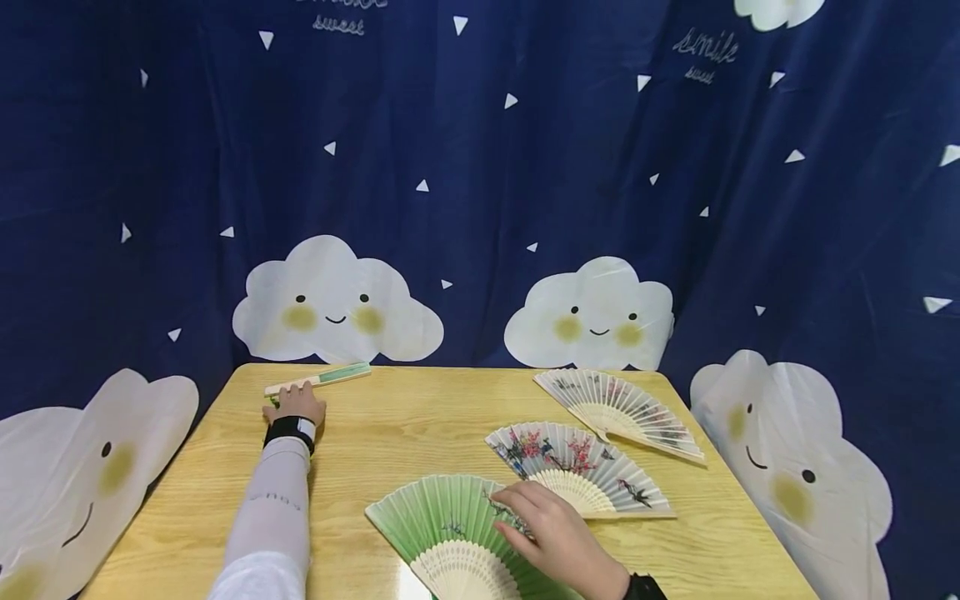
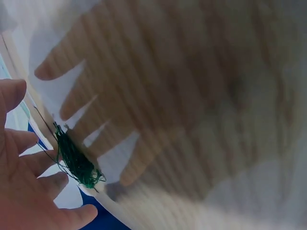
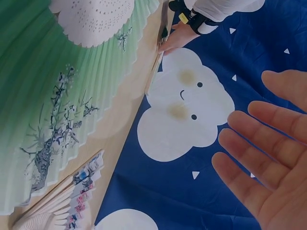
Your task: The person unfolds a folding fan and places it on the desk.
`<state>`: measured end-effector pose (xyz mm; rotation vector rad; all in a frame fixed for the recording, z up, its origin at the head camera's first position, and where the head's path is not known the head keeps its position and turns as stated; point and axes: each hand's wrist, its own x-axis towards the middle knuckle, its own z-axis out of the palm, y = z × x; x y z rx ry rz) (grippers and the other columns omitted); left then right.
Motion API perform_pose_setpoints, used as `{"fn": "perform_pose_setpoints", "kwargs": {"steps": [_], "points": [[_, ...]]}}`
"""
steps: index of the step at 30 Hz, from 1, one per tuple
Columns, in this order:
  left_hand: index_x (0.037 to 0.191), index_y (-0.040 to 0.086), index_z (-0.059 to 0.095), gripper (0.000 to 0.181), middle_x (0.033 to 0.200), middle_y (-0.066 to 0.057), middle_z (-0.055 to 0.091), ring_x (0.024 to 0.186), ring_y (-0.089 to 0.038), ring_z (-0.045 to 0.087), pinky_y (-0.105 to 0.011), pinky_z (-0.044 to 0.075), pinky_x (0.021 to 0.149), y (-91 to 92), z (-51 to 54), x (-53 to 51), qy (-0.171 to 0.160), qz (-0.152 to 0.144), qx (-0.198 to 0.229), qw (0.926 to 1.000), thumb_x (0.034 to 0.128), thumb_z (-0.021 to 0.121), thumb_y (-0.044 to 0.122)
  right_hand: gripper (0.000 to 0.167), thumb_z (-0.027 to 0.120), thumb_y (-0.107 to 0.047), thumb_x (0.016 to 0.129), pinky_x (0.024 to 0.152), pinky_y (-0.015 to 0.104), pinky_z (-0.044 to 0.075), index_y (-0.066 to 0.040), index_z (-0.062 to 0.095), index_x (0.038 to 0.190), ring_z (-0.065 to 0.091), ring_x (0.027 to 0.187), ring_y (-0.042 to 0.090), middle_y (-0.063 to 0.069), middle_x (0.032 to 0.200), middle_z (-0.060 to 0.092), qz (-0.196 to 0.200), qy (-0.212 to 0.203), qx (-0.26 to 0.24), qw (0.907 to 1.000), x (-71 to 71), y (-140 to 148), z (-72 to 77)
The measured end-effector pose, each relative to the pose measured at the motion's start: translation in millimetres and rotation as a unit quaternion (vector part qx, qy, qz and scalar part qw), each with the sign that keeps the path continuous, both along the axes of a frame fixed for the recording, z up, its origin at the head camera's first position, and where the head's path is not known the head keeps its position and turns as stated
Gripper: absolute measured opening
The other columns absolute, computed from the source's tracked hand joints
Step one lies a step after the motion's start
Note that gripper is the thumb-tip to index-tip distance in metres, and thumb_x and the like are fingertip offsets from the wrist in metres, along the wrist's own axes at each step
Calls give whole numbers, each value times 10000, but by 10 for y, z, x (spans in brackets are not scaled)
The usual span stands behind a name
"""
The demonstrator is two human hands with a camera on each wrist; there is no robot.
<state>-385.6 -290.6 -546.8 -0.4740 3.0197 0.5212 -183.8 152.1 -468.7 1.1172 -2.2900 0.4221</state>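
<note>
At the table's far left corner lies a folded fan point(image 1: 343, 374) with pale ribs and a light green leaf. My left hand point(image 1: 297, 406) is over its near end, fingers apart and slightly bent; the left wrist view shows them beside its dark green tassel point(image 2: 76, 160). Whether the fingertips touch the fan is hard to tell. My right hand point(image 1: 558, 533) hovers above the right part of an open green fan point(image 1: 423, 517), its fingers loose and holding nothing. This fan has pale pierced ribs and a painted branch point(image 3: 53, 129). The hand hides part of its leaf.
Behind the right hand lies an open white fan with red blossoms and birds point(image 1: 585, 458). Farther back is another open pale fan point(image 1: 622, 408) by the right edge. The wooden table point(image 1: 420, 400) meets a dark blue curtain point(image 1: 480, 208) with clouds.
</note>
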Motion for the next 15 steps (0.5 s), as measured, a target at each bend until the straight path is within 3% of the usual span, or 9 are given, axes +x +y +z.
{"fn": "perform_pose_setpoints", "kwargs": {"steps": [6, 9, 15], "points": [[1423, -71, 358, 568, 1346, -353, 446, 1302, -526, 363, -735, 246, 1051, 105, 45, 125, 634, 86, -212, 9977, 963, 516, 224, 352, 780, -215, 814, 842, 227, 536, -152, 660, 1139, 635, 977, 69, -71, 1064, 675, 199, 57, -162, 9997, 2, 7, -26], [1333, -113, 447, 445, 1243, -357, 494, 1189, -531, 465, -726, 298, 1014, 132, 38, 157, 928, 127, -323, 9951, 963, 486, 133, 345, 773, -211, 822, 838, 223, 534, -141, 661, 1141, 636, 970, 69, -65, 1059, 675, 262, 38, -180, 9995, 2, 3, -31], [1069, -97, 655, 290, 1092, -320, 526, 1053, -495, 525, -688, 393, 919, 124, -14, 168, 911, 91, -683, 9935, 960, 405, 0, 327, 748, -227, 842, 867, 216, 538, -119, 664, 1139, 641, 992, 70, -53, 1060, 689, 276, -174, -186, 9993, -25, -10, -44]]}}
